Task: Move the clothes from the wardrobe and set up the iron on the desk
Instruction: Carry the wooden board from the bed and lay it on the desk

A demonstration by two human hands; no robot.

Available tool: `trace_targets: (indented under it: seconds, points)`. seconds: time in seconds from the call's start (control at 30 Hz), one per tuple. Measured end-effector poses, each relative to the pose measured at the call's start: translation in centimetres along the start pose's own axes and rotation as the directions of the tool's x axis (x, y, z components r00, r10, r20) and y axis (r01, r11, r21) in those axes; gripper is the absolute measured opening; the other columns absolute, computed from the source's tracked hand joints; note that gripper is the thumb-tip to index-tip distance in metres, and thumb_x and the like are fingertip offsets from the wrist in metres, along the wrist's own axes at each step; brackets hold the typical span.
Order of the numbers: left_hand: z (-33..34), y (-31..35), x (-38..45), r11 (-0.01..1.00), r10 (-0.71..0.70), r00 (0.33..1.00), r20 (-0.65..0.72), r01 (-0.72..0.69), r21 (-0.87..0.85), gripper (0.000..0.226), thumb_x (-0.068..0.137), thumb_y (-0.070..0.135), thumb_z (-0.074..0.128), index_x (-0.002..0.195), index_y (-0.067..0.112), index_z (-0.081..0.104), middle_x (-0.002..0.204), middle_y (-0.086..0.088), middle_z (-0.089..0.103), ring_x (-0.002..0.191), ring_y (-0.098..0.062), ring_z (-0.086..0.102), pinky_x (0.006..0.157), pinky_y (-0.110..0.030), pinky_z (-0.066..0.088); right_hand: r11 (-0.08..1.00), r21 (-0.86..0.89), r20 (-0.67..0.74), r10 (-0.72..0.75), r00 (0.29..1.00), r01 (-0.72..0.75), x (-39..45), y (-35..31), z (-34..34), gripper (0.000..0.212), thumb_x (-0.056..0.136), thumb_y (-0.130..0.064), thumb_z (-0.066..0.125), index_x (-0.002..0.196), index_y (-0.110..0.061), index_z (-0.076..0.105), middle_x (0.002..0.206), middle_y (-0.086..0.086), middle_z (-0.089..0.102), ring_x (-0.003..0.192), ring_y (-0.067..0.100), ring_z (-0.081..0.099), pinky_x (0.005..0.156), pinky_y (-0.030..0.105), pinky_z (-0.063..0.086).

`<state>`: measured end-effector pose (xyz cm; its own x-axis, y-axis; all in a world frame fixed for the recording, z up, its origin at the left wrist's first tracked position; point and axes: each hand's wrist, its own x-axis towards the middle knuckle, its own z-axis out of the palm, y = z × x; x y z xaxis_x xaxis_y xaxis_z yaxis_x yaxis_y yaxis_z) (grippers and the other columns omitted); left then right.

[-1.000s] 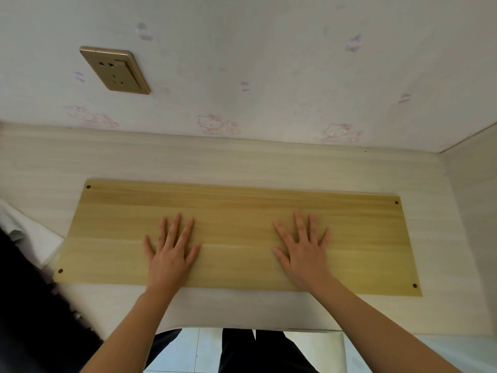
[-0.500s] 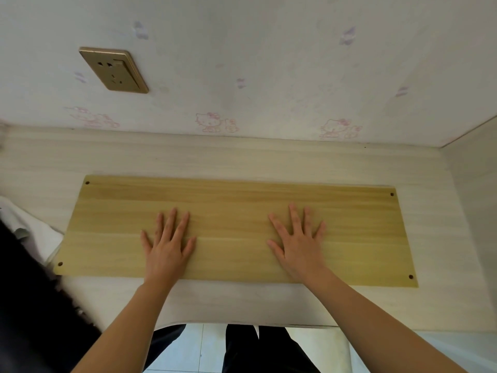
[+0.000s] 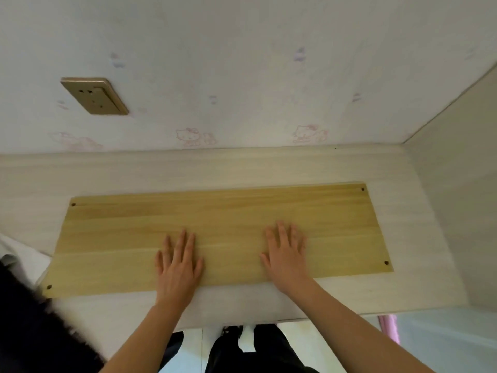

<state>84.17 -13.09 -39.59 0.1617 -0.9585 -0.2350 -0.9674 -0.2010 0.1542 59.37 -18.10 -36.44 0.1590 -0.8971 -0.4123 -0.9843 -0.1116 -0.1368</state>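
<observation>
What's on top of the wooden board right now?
Only the left hand and right hand, flat on the wooden board. The board hides the desk beneath it.

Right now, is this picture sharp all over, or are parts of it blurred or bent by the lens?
Head view: the wooden board and both hands, left hand and right hand, are fairly sharp under soft, even light with no glare; the dark mass at lower left is smeared and unreadable; the wide lens makes the wall socket lean and the desk edges slant.
</observation>
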Motion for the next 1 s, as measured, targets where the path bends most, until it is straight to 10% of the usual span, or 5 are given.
trace_targets:
  seconds: [0.3,0.57,1.0]
  points:
    - [-0.2,4.0,-2.4,0.897,0.442,0.896,-0.046,-0.442,0.004,0.044,0.091,0.037,0.039,0.120,0.017,0.064,0.128,-0.001,0.061,0.118,-0.026,0.055,0.099,-0.044,0.034,0.986,0.073,-0.089,0.156,0.984,-0.150,-6.0,-0.8,3.4,0.067,0.064,-0.025,0.079,0.124,-0.007,0.056,0.132,0.014,0.056,0.119,0.039,0.054,0.093,0.050,0.049]
    - [-1.0,7.2,-4.2,0.681,0.729,0.683,-0.045,-0.730,-0.048,0.039,0.088,0.027,0.040,0.117,0.014,0.064,0.099,0.003,0.067,0.098,-0.020,0.062,0.086,-0.036,0.050,0.913,0.238,-0.104,0.364,0.926,-0.332,-12.0,-2.0,4.3,0.054,0.096,-0.028,0.043,0.144,-0.005,0.032,0.146,0.011,0.039,0.139,0.030,0.029,0.115,0.045,0.021]
    - [1.0,15.3,-10.7,0.293,0.956,0.291,0.034,-0.952,-0.084,0.037,0.088,0.027,0.040,0.108,0.013,0.068,0.088,0.003,0.067,0.095,-0.019,0.060,0.080,-0.032,0.052,0.643,0.432,-0.102,0.731,0.675,-0.632,-26.5,0.6,6.6,0.046,0.099,-0.034,0.038,0.140,-0.012,0.038,0.139,0.006,0.049,0.133,0.024,0.039,0.111,0.033,0.027]
